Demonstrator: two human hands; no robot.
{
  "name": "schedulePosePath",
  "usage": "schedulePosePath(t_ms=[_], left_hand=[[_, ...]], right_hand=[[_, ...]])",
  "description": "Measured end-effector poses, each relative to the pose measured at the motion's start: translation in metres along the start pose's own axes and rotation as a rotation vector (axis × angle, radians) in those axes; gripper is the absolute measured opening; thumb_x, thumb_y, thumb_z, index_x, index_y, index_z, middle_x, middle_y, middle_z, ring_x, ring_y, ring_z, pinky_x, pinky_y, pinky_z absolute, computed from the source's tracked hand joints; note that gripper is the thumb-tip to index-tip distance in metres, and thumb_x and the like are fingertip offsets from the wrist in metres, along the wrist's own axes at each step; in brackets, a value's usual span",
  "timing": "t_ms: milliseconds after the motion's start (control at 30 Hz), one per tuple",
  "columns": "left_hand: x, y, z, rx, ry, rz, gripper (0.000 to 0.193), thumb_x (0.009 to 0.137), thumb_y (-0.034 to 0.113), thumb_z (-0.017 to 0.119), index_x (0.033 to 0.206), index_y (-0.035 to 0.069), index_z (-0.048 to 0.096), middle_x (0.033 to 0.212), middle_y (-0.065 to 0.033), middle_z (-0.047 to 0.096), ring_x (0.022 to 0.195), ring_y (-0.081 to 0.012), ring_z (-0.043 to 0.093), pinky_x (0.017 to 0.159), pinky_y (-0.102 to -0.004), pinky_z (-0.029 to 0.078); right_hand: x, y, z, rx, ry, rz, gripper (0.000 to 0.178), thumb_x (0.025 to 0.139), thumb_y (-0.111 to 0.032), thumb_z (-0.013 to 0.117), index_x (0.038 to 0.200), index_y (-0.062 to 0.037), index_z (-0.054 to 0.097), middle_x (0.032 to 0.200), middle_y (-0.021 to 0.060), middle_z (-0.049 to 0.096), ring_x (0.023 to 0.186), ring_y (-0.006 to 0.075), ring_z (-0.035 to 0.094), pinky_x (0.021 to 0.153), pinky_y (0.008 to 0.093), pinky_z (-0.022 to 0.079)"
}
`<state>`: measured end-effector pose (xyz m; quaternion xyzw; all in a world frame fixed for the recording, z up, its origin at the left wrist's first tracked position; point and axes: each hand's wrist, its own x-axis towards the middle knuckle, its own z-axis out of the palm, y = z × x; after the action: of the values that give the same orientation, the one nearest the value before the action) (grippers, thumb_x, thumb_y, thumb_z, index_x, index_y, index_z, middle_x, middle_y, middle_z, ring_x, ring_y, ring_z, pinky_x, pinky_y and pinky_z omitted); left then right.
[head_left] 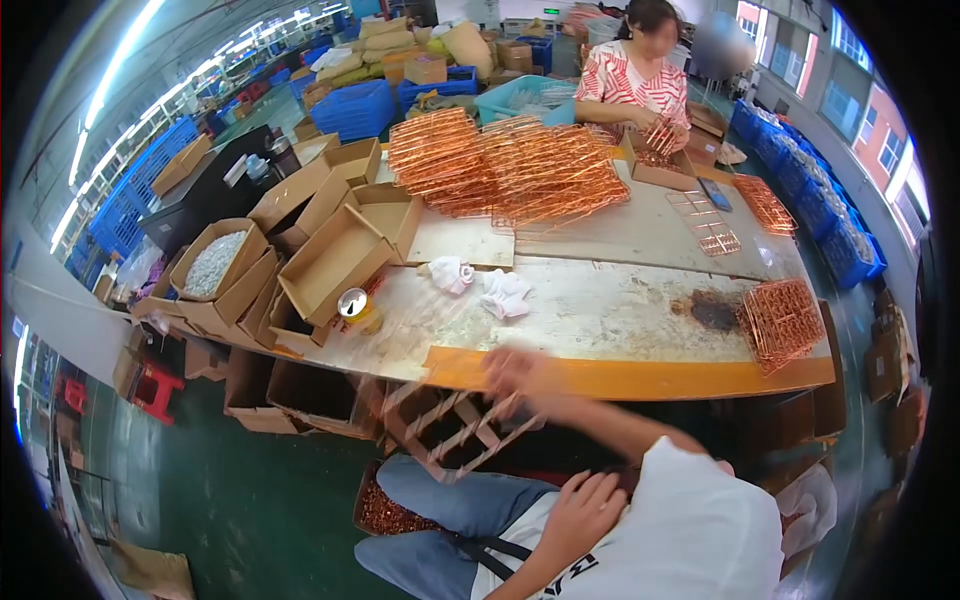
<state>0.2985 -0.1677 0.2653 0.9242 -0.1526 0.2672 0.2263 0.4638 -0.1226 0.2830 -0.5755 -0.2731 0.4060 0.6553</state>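
Note:
My right hand [520, 378], smeared by motion, reaches over the table's front edge. It grips a copper-coloured wire rack [462, 425] with several crossbars, which hangs blurred over my knees and the floor. My left hand [588, 508] lies against my white shirt near the right elbow, fingers extended, with nothing visible in it. On the table, two crumpled white cloths [505, 294] and a yellow can [358, 308] lie beyond the right hand. A stack of similar copper racks [783, 322] sits at the table's right end.
Large piles of copper racks [540, 175] cover the table's far side. A person [640, 90] there handles copper pieces over a carton [655, 170]. Open cardboard boxes [335, 265] crowd the left end. A box of small copper parts [395, 510] stands below my legs. Blue crates [810, 190] line the right.

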Motion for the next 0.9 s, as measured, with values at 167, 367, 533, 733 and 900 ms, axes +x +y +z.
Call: schedulePosePath(t_ms=[167, 367, 533, 733, 900], left_hand=[[-0.087, -0.012, 0.002, 0.12, -0.408, -0.655, 0.024, 0.072, 0.024, 0.063, 0.087, 0.006, 0.056, 0.09, -0.0092, 0.058, 0.084, -0.024, 0.056, 0.078, -0.0357, 0.042], [-0.179, -0.026, -0.043, -0.036, -0.8, -1.358, 0.045, 0.082, 0.038, 0.051, 0.114, 0.006, 0.05, 0.109, -0.0189, 0.054, 0.095, -0.0359, 0.054, 0.083, -0.0428, 0.042], [-0.181, -0.013, -0.076, 0.167, -0.515, -1.347, 0.039, 0.081, 0.029, 0.053, 0.113, 0.005, 0.05, 0.111, -0.0178, 0.054, 0.096, -0.0367, 0.053, 0.078, -0.0441, 0.044], [-0.218, -0.013, -0.099, 0.011, -0.803, -1.568, 0.039, 0.08, 0.023, 0.052, 0.114, 0.004, 0.048, 0.115, -0.0173, 0.051, 0.096, -0.0381, 0.052, 0.08, -0.0446, 0.043], [-0.384, -0.004, -0.07, 0.018, -1.04, -1.44, 0.064, 0.084, 0.045, 0.046, 0.135, 0.012, 0.028, 0.136, -0.0206, 0.03, 0.121, -0.0374, 0.035, 0.098, -0.0419, 0.033]], right_hand=[[0.088, -0.097, -0.182, -0.257, 0.59, -0.488, 0.049, 0.086, -0.017, 0.052, 0.125, -0.0004, 0.028, 0.063, 0.0087, 0.054, 0.042, 0.015, 0.054, 0.035, 0.0251, 0.041], [0.232, -0.156, -0.246, -0.642, 0.631, -0.418, 0.046, 0.084, -0.023, 0.054, 0.121, -0.0002, 0.039, 0.072, 0.0128, 0.058, 0.057, 0.0207, 0.062, 0.047, 0.0308, 0.048], [0.311, -0.132, -0.248, -1.331, 0.898, -0.127, 0.052, 0.084, -0.031, 0.051, 0.121, 0.0037, 0.038, 0.109, 0.026, 0.05, 0.112, 0.0368, 0.042, 0.092, 0.0441, 0.036], [0.214, -0.118, -0.312, -1.539, 0.693, -0.649, 0.047, 0.08, -0.026, 0.051, 0.119, -0.0009, 0.043, 0.114, 0.0242, 0.048, 0.106, 0.0384, 0.045, 0.094, 0.0492, 0.031], [0.116, -0.052, -0.27, -1.643, 0.544, -0.737, 0.049, 0.071, -0.024, 0.062, 0.113, -0.0011, 0.05, 0.116, 0.0181, 0.05, 0.107, 0.034, 0.046, 0.094, 0.0425, 0.034]])
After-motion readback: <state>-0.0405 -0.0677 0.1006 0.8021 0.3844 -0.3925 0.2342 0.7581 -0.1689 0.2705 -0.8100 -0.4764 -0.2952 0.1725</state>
